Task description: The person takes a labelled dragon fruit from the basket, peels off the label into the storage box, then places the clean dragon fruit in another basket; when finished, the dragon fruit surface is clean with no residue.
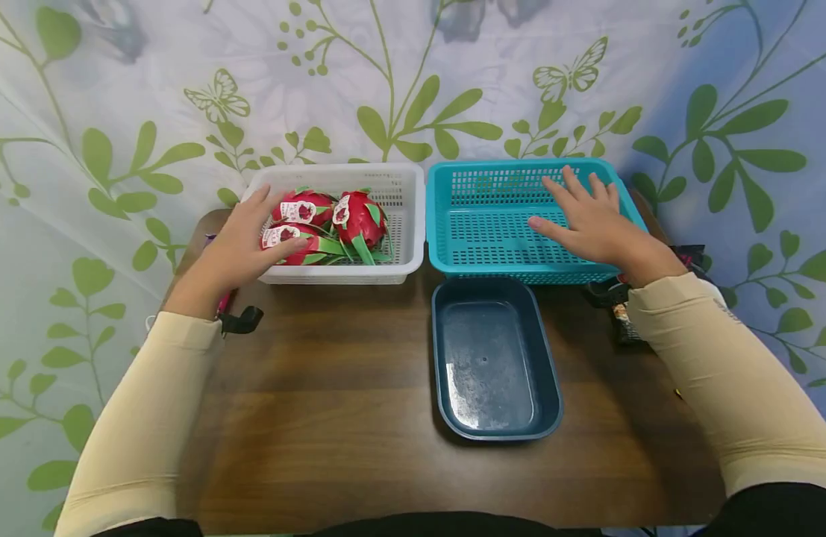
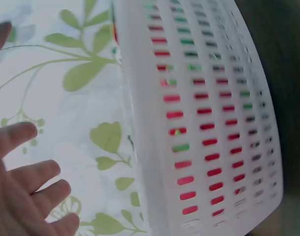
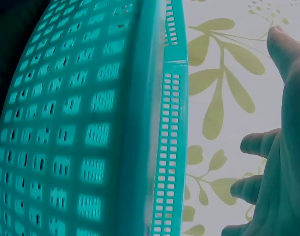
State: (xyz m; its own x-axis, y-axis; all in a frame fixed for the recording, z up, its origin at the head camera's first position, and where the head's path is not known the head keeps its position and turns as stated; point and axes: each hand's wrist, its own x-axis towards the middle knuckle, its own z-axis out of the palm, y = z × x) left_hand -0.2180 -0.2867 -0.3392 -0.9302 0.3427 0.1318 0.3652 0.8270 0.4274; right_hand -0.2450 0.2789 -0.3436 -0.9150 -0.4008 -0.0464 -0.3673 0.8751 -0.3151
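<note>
Three red dragon fruits [image 1: 360, 221] with green tips and white labels lie in the left part of a white plastic basket [image 1: 409, 224]. Over that basket's left end hovers my left hand [image 1: 241, 237], its fingers spread and holding nothing. In the left wrist view the hand is apart from the basket's slotted wall [image 2: 154, 147]. My right hand [image 1: 587, 220] hangs with fingers spread above the right half of a teal plastic basket [image 1: 493, 231], which has nothing in it. The right wrist view shows the right hand beyond the basket's rim [image 3: 140, 123], gripping nothing.
A dark blue-grey tray [image 1: 489, 365] stands on the wooden table [image 1: 332, 388], in front of the teal basket. Some dark packets [image 1: 624, 321] lie at the table's right side, partly behind the right forearm. A leaf-patterned curtain [image 1: 453, 74] hangs behind the baskets.
</note>
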